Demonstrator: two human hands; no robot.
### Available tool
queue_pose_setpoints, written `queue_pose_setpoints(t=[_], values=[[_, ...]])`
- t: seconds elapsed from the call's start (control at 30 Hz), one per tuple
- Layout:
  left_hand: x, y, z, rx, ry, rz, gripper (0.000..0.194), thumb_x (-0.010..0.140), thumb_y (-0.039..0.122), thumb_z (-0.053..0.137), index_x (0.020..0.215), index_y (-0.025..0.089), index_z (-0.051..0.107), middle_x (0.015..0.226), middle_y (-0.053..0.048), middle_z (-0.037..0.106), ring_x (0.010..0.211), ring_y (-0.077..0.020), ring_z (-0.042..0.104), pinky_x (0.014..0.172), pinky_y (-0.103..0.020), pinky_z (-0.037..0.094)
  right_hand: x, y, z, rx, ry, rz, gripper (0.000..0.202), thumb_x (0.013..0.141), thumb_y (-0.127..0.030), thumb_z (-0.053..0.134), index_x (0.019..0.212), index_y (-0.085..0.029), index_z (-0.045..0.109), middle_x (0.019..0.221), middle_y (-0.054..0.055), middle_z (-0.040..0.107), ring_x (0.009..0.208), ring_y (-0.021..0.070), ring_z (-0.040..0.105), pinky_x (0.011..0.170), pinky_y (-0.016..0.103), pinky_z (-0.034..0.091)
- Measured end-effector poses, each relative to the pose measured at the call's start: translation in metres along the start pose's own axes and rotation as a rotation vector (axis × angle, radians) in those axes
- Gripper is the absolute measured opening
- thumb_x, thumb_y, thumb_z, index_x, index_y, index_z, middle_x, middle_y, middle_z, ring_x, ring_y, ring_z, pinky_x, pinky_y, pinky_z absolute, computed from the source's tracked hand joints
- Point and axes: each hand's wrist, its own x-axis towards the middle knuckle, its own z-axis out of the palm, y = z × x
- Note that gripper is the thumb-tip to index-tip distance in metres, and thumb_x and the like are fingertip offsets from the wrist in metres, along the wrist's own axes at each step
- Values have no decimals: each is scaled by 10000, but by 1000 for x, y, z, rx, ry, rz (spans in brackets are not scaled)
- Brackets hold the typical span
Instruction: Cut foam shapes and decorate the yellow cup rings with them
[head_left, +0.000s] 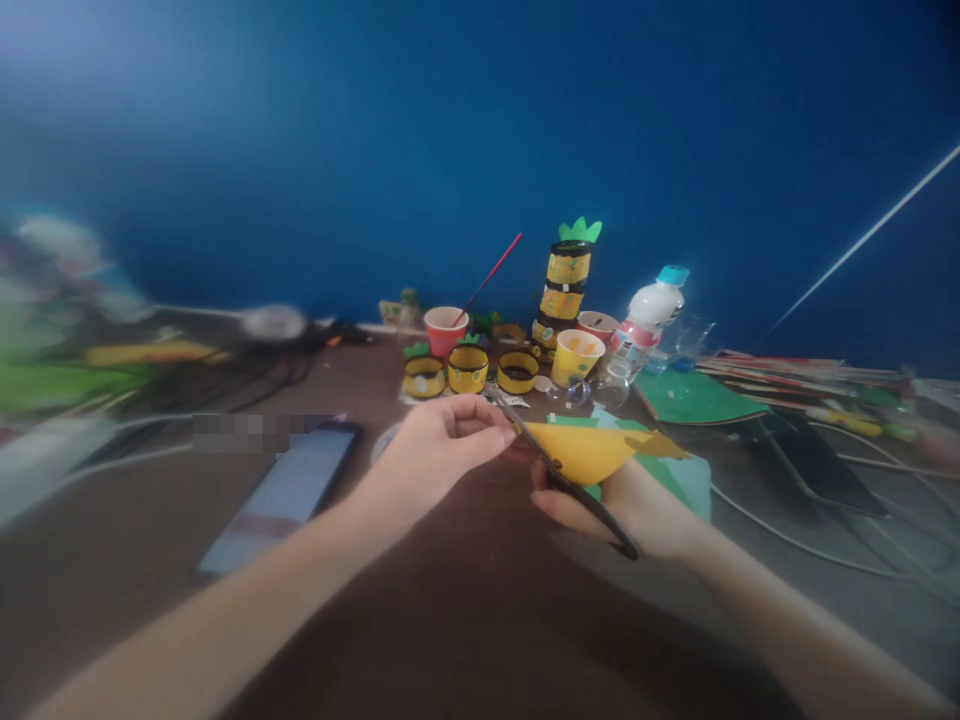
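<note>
My left hand (457,440) pinches the left end of a piece of yellow paper (585,450), its fingertips beside the scissor blades. The fingers of my right hand (592,505) are wrapped round the dark handles of the scissors (561,478). The blades point up and away to the left, against the near edge of the paper. The paper spreads out to the right above my right hand and hides part of it. Beneath and behind that hand lie green and light blue paper sheets (694,480).
A phone (281,500) lies at the left. Behind the hands stand yellow rings (517,372), a red cup (445,335), a yellow cup (576,358), a stacked yellow and black tower (562,300) and a bottle (646,320). Cables and sticks lie right.
</note>
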Motion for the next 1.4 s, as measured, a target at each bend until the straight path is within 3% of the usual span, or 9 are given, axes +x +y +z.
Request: queue_pose_setpoints(t=[0.23, 0.4, 0.6, 1.0, 1.4], values=[[0, -3, 2, -142, -47, -28, 109, 702, 234, 615, 737, 168, 536, 717, -9, 659, 677, -123, 609, 606, -216, 421, 1, 2, 5, -77, 70, 17, 69, 756, -241, 530, 727, -186, 498, 613, -33, 525, 566, 97, 482, 557, 219, 406], [-1, -3, 4, -186, -51, -24, 77, 705, 204, 598, 721, 168, 532, 694, -18, 662, 671, -145, 624, 594, -237, 441, 2, 4, 10, -134, 148, -20, 140, 755, -265, 535, 874, -194, 518, 739, 7, 589, 645, 133, 530, 614, 256, 424], [0, -5, 2, -149, -47, -24, 62, 723, 213, 583, 725, 169, 539, 699, 0, 647, 678, -122, 605, 615, -220, 416, 1, 3, 5, -73, 59, 30, 97, 759, -255, 534, 708, -185, 490, 616, -29, 522, 565, 96, 474, 552, 218, 395], [1, -6, 2, -180, -67, -16, 25, 739, 173, 552, 719, 166, 538, 701, -6, 665, 712, -122, 629, 744, -248, 453, 1, -3, -3, -24, -2, 58, 80, 761, -230, 529, 713, -178, 492, 582, -44, 488, 533, 74, 428, 522, 195, 379], [0, -5, 2, -171, -50, -6, 37, 741, 167, 545, 707, 166, 532, 708, -5, 682, 723, -117, 644, 737, -222, 472, 0, 0, -7, -56, -34, 57, 80, 754, -212, 530, 703, -180, 477, 599, -35, 493, 527, 78, 432, 502, 204, 376]])
